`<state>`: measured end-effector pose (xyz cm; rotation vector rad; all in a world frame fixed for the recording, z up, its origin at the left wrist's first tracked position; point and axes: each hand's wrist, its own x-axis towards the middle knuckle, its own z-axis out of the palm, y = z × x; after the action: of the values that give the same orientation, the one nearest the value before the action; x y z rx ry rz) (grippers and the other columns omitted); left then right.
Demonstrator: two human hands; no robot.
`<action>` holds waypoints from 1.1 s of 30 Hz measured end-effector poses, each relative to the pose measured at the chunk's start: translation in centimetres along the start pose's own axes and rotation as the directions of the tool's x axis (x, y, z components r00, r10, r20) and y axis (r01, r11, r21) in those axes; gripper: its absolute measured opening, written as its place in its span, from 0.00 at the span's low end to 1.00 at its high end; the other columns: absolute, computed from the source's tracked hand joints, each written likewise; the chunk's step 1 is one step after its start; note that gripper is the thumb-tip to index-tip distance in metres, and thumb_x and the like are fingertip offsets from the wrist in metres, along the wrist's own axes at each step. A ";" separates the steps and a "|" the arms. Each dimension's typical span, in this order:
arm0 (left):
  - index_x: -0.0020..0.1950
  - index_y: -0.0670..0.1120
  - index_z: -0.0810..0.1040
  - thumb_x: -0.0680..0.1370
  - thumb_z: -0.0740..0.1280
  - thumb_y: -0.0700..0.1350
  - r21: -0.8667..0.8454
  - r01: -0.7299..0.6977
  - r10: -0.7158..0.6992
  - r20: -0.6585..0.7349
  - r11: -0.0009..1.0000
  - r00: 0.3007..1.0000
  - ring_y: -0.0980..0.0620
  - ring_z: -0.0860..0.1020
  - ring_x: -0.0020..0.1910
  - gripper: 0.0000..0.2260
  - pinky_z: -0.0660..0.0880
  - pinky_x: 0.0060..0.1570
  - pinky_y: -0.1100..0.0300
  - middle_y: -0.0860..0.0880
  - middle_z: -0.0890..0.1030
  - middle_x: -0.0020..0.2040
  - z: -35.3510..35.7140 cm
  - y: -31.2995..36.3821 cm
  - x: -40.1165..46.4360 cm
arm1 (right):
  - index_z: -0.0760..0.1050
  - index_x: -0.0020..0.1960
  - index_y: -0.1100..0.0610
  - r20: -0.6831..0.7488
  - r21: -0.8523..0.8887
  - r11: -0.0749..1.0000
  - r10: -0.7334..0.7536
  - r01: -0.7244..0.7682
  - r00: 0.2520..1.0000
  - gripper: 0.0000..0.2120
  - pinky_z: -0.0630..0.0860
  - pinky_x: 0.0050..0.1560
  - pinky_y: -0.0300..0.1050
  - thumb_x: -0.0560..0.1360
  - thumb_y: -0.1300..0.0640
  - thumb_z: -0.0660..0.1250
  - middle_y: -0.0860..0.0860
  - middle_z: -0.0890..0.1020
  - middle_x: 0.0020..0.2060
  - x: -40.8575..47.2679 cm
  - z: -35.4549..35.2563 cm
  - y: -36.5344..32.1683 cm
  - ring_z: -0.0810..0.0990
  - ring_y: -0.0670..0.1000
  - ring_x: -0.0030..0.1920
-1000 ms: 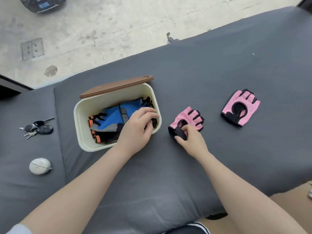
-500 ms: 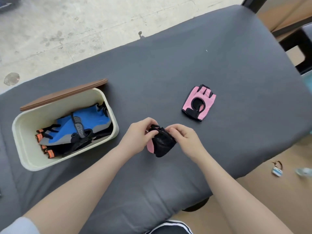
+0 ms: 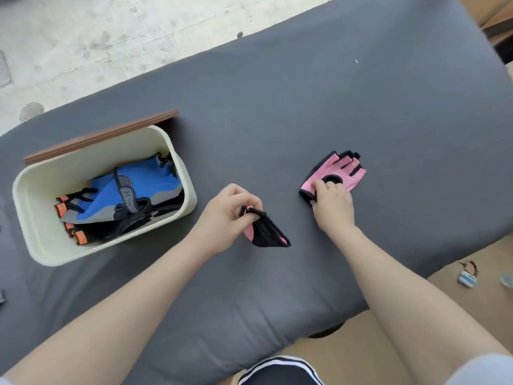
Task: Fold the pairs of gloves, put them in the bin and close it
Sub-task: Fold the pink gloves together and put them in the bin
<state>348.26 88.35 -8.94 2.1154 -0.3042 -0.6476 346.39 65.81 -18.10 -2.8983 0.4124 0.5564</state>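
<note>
A cream bin point(image 3: 33, 243) stands open at the left on the grey padded surface point(image 3: 305, 107), its brown lid point(image 3: 97, 137) propped behind the far rim. Inside lie blue and grey gloves point(image 3: 130, 190) over black gloves with orange tabs point(image 3: 80, 237). My left hand point(image 3: 227, 215) pinches the first pink and black fingerless glove point(image 3: 268, 232), its black palm side up, just right of the bin. My right hand point(image 3: 333, 204) grips the wrist end of the second pink glove point(image 3: 341, 173), which lies flat further right.
The padded surface ends in a rounded near edge above a tan floor point(image 3: 458, 273). A small striped item point(image 3: 466, 279) lies on that floor at the right. Concrete ground point(image 3: 111, 37) shows beyond the far edge. My dark striped shorts point(image 3: 280, 370) show at the bottom.
My left hand left the bin and took the first pink glove, now turned black side up. My right hand let go of it and reached right onto the second pink glove.
</note>
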 end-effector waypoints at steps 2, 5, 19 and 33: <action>0.38 0.52 0.77 0.74 0.68 0.38 -0.016 0.021 -0.021 0.035 1.000 0.999 0.52 0.72 0.33 0.09 0.65 0.34 0.67 0.59 0.73 0.30 -0.3 0.1 -1.3 | 0.70 0.58 0.60 0.009 0.076 0.997 -0.009 0.008 1.000 0.11 0.67 0.50 0.51 0.77 0.59 0.60 0.60 0.79 0.51 -2.0 0.0 -1.4 0.73 0.61 0.54; 0.39 0.49 0.76 0.74 0.66 0.36 -0.003 0.014 -0.013 0.022 1.000 1.000 0.50 0.75 0.34 0.08 0.70 0.37 0.61 0.56 0.74 0.35 -1.7 -0.2 -3.7 | 0.64 0.66 0.55 0.097 0.142 0.989 -0.065 0.051 0.993 0.15 0.70 0.44 0.46 0.79 0.59 0.54 0.57 0.72 0.48 -5.0 -0.3 -3.9 0.73 0.58 0.44; 0.38 0.49 0.75 0.72 0.67 0.35 -0.118 -0.083 0.055 -0.224 0.990 0.973 0.60 0.75 0.40 0.09 0.72 0.43 0.72 0.51 0.76 0.42 -11.8 -0.7 -21.2 | 0.75 0.57 0.54 0.266 0.902 0.419 -0.353 -0.102 0.897 0.12 0.81 0.42 0.41 0.78 0.64 0.58 0.55 0.72 0.41 -22.1 -12.7 -18.6 0.76 0.50 0.42; 0.51 0.44 0.79 0.78 0.59 0.32 -0.819 -0.075 -0.226 -0.242 0.568 0.944 0.58 0.82 0.43 0.12 0.78 0.49 0.64 0.47 0.82 0.50 -13.7 -2.1 -31.0 | 0.76 0.55 0.45 0.020 0.748 0.603 -0.441 0.279 0.897 0.15 0.69 0.36 0.38 0.71 0.59 0.69 0.48 0.72 0.37 -31.1 -11.7 -26.7 0.70 0.49 0.33</action>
<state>329.95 112.47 6.30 1.2636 0.2635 -0.3547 330.51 96.06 7.38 -2.0218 -0.0188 0.4651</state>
